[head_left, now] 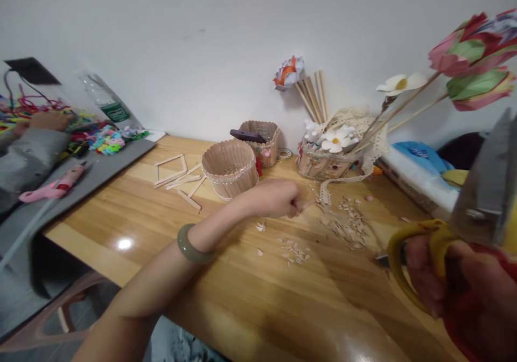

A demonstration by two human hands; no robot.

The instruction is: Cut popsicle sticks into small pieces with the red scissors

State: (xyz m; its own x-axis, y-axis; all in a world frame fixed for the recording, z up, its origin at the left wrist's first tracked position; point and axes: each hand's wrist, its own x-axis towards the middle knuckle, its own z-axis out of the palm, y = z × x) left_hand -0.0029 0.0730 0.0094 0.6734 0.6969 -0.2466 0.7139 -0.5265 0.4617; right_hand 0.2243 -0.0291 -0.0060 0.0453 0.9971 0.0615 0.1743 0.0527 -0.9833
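Observation:
My left hand [278,197], a green bangle on its wrist, reaches over the wooden table with its fingers pinched together. A faint pale strip seems to stick out at the fingertips, too blurred to name. Just right of it lie a strand of lace trim [325,194] and scattered small wood chips [351,224]. At the right edge my right hand [464,281] is raised close to the camera. It grips scissors [438,243] with yellow and red handles, their blades pointing up. A round basket of craft sticks [230,171] stands behind my left forearm.
A second stick basket [262,138] carries a dark phone [247,136]. A decorated basket [325,162] holds paper flowers and sticks. Loose craft sticks [177,176] lie at left. Another person's sleeve [34,152] and a pink glue gun [56,184] are on the grey table beside.

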